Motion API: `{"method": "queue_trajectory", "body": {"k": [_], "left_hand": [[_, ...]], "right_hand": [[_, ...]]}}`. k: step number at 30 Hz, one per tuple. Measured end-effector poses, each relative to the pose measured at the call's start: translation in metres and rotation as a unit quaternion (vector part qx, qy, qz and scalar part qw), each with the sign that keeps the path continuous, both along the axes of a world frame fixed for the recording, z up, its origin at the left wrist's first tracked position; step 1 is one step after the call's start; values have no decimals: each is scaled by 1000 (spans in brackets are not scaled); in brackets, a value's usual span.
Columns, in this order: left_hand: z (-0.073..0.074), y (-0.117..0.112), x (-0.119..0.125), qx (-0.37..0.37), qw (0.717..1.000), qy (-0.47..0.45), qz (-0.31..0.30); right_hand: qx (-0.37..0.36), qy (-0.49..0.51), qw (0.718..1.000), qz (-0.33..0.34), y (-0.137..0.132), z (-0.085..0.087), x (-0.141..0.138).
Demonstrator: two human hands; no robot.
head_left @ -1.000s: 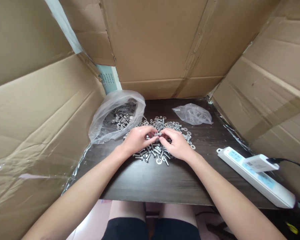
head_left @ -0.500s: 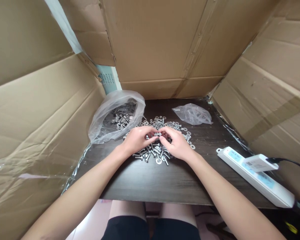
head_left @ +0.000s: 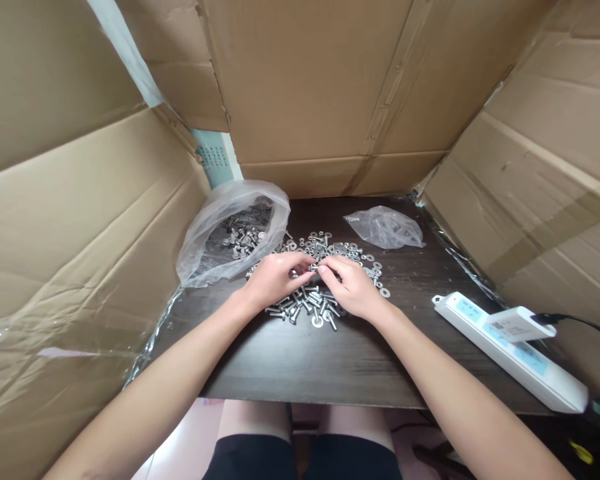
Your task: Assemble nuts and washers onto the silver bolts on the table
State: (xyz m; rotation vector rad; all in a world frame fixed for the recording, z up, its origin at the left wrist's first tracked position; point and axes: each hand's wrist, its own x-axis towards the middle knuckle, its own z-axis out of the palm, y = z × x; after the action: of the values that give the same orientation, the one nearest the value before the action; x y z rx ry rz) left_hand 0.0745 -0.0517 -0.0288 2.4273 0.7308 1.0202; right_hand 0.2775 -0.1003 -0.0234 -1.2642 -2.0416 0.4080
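Observation:
Between my fingertips is a small metal bolt (head_left: 313, 267), partly hidden by the fingers. My left hand (head_left: 279, 276) pinches its left end with thumb and forefinger. From the other side, my right hand (head_left: 349, 285) closes thumb and fingers on the bolt's right end, covering it. Under and around both hands spreads a pile of loose metal hardware. Long bolts (head_left: 314, 301) lie on the near side, while flat washers (head_left: 370, 258) and small nuts are scattered on the far and right sides.
An open clear plastic bag (head_left: 200, 257) holding bolts stands at the left. A smaller plastic bag (head_left: 386, 228) lies at the back right. On the right rests a white power strip (head_left: 510, 353) with a plugged-in adapter (head_left: 523, 325). Cardboard walls (head_left: 320, 87) enclose the dark tabletop (head_left: 310, 373).
My right hand's fingers have moved slightly left and closed further over the bolt, so less of it shows. My left hand stays in nearly the same place.

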Motion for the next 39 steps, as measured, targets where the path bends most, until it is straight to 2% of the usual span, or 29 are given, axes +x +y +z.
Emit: {"method": "queue_trajectory", "body": {"k": [10,16,21,31,39], "left_hand": [[-2,2,-1,1,1000,-3,5],[-2,2,-1,13,1000,-10,5],[-2,1,0,18,1000,-10,2],[6,-2,0,-33,999,-4,-28],[5,-1,-1,-17,1000,14,-17]], "right_hand": [[-5,40,999,2,-1,-1,4],[10,9,1000,-3,-1,0,2],[-4,21,1000,-6,-2,2,1],[-10,3,1000,-8,0,2,0],[-15,5,1000,-8,0,0,2]]}}
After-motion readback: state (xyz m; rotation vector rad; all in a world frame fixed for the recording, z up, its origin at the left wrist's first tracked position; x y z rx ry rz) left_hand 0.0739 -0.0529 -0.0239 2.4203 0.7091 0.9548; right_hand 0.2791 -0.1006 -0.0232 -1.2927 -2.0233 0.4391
